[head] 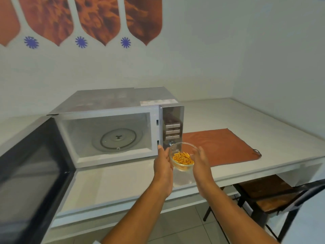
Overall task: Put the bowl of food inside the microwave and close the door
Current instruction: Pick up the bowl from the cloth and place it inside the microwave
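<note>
A clear glass bowl (182, 155) with orange-yellow food in it is held above the counter, in front of the microwave's control panel (173, 128). My left hand (163, 164) cups its left side and my right hand (201, 163) cups its right side. The silver microwave (112, 103) stands on the counter with its cavity open; a glass turntable (118, 138) lies inside. Its dark door (29, 169) swings out wide to the left, toward me.
A rust-coloured mat (219, 145) lies on the white counter (246, 117) right of the microwave. A dark-framed wooden chair (269, 196) stands under the counter's right part. Walls close in behind and to the right.
</note>
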A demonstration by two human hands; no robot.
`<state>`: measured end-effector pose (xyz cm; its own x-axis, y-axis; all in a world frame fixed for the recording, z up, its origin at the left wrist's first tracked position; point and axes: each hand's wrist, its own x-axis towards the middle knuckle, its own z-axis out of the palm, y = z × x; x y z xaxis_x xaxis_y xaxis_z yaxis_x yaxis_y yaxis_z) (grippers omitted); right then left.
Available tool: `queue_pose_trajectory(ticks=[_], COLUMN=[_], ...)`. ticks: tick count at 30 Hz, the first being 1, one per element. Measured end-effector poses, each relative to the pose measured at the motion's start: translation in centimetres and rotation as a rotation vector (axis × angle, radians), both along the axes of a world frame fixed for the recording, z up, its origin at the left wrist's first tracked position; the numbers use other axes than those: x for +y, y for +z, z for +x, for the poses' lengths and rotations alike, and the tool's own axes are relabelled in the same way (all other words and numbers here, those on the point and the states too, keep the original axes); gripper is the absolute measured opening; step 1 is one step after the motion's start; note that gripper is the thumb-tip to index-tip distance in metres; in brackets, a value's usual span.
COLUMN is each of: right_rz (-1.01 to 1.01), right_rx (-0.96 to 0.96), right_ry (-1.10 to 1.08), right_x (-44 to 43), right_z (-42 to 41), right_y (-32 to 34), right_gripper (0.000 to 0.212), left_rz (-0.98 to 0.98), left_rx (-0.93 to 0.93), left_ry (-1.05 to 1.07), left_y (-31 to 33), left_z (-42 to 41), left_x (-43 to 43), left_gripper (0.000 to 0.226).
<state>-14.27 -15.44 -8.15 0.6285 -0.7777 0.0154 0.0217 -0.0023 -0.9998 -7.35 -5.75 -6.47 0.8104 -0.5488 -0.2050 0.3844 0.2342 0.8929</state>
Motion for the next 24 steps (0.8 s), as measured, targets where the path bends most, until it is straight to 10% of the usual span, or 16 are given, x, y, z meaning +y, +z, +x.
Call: queue_pose_trajectory(ticks=[6,12,24], right_rz=[-0.019,-0.015,-0.035], right_rx=[0.018,0.027,0.046], right_ry=[0.059,0.145,0.356], right_x=[5.4,8.3,9.3], right_z=[2.0,5.9,18.3], right_y=[0.4,0.9,1.8], right_gripper=[0.018,0.062,0.065], left_rz=[0.025,0.012,-0.005], left_rx=[0.021,0.018,-0.008], left_ry=[0.080,0.194,0.404], left_y=[0.3,0.5,1.6], left_z=[1.7,5.2,14.9], left_x=[5.2,8.4,10.2], left_gripper=[0.073,0.068,0.085])
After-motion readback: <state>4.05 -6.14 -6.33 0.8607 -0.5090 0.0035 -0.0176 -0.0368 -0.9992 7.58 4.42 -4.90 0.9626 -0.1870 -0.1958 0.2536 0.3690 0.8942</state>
